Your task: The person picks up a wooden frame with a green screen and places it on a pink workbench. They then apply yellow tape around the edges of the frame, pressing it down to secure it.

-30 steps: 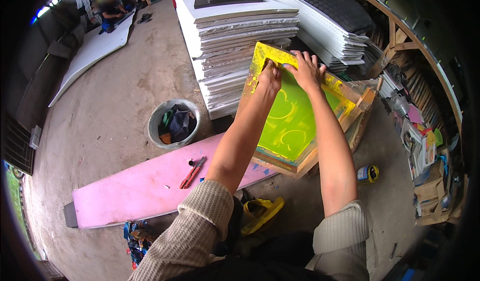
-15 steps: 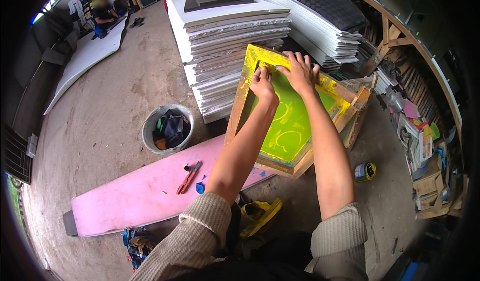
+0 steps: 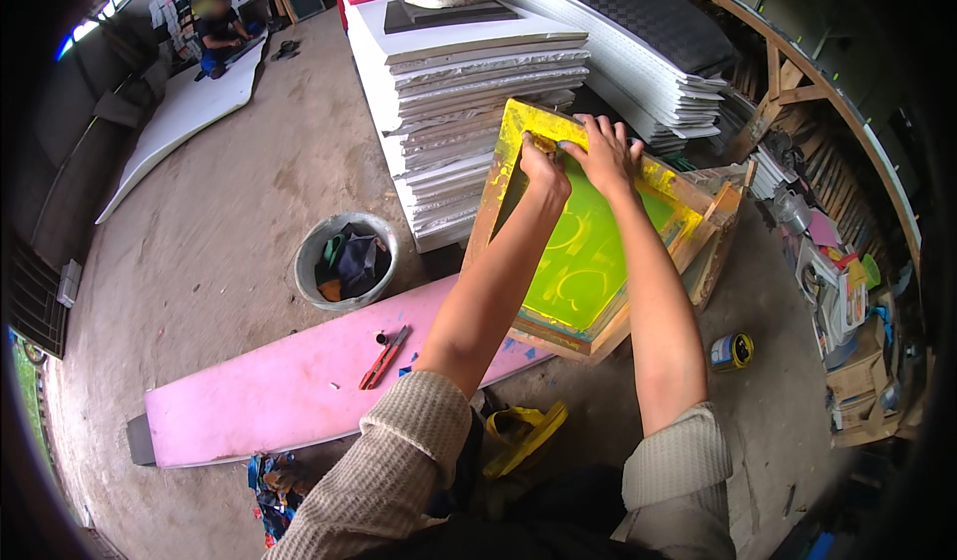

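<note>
A wooden screen-printing frame (image 3: 485,223) with a yellow-green mesh (image 3: 588,261) lies tilted in front of me, smeared with yellow paint along its far rail. At its far left inner corner my left hand (image 3: 544,169) is closed in a pinch. Something small and yellow-brown shows at those fingertips, too small and smeared to name. My right hand (image 3: 606,158) lies on the far rail with its fingers spread, the thumb reaching inward close to the left fingers. Faint curved marks show on the mesh.
Left of the frame is a pink board (image 3: 269,386) with a red utility knife (image 3: 384,359). Beyond it stands a bucket of cloths (image 3: 309,293). Stacked white sheets (image 3: 488,112) rise behind the frame. A paint can (image 3: 732,352) stands at right; a person (image 3: 221,37) sits far left.
The view has shifted slightly. My left hand has turned a little at the same corner, and the yellow-brown thing shows more at its fingertips. My right hand stays on the rail.
</note>
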### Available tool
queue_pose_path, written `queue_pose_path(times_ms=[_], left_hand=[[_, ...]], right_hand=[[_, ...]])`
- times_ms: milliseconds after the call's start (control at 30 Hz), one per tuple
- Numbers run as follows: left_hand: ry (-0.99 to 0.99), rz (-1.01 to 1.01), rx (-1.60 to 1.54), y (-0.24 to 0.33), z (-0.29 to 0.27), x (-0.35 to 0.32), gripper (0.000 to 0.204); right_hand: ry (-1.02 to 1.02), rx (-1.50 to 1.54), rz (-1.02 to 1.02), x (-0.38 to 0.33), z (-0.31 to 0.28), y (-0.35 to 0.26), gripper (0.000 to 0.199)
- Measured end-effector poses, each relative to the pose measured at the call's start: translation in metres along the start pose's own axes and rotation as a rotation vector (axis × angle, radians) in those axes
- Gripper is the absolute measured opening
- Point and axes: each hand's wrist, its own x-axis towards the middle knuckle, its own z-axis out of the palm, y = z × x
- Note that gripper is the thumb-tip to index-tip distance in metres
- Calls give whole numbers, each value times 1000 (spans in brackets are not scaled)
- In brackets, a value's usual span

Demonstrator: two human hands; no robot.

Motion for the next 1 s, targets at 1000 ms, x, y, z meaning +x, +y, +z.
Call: queue_pose_path(times_ms=[1000], left_hand=[[128,294,46,-26,-30,-28,28]], right_hand=[[-36,10,24,0,-1,1,50]])
